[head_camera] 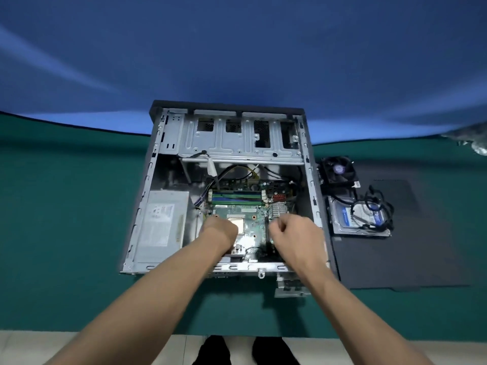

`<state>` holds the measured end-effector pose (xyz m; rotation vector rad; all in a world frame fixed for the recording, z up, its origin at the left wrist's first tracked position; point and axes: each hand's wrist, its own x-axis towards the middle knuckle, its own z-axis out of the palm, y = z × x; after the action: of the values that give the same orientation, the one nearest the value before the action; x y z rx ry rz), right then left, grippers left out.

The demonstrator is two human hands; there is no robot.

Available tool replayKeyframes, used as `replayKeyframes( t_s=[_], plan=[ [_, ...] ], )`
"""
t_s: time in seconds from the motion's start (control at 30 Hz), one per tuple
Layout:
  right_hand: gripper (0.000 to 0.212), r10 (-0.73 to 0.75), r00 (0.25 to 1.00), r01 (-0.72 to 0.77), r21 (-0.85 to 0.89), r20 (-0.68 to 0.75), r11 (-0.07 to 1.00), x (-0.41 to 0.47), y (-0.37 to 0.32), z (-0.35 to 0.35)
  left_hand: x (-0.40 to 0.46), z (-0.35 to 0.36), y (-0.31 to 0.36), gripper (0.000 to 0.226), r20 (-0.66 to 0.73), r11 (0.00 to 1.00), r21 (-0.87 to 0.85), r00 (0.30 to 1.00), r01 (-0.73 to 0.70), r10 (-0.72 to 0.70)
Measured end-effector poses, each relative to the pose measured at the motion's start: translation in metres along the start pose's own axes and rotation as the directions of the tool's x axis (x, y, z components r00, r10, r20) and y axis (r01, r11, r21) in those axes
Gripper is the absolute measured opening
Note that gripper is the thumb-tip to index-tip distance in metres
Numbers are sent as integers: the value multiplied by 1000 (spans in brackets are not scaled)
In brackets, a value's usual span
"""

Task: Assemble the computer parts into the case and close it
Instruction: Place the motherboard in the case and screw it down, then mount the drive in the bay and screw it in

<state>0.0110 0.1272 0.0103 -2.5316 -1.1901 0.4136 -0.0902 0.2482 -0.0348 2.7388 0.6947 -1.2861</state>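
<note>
Computer case [168, 133] lies open on our green worktop [66, 206], power supply [160, 222] at its left, label unreadable. Our left hand [220, 230] hides part of the motherboard [253, 219], its grip untellable; our right hand [292, 233] curls, contents unclear. Rightward, beside the case: fan [338, 171], hard drive [353, 219], dark panel [411, 254].

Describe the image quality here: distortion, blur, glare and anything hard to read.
Head view: wide-angle distortion bows the table edge and the case; both hands, left hand and right hand, are motion-softened, so their grips are unclear; pale streaks of glare cross the blue backdrop; lighting is flat, shadows faint.
</note>
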Motion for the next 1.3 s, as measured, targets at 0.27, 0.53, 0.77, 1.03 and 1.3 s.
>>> replayKeyframes(
  t_s=[0.27,0.53,0.77,1.03,1.3],
  plan=[
    [46,141,985,-36,668,-103,743,-2,21,-24,-28,-84,57,27,-474,866,-493,860,-81,-190],
    [35,191,981,-169,680,43,714,14,137,-63,-13,-129,118,27,-768,848,-445,610,-289,-195],
    [10,49,971,-84,144,232,986,47,187,-71,14,-138,139,26,-708,884,-453,648,-114,-279],
    [88,-85,881,338,-492,466,802,89,196,-36,20,-133,134,33,-824,872,-401,526,-279,-210],
    [121,-50,833,408,-550,551,729,111,194,-26,19,-136,136,39,-789,881,-426,562,-208,-249]
  ],
)
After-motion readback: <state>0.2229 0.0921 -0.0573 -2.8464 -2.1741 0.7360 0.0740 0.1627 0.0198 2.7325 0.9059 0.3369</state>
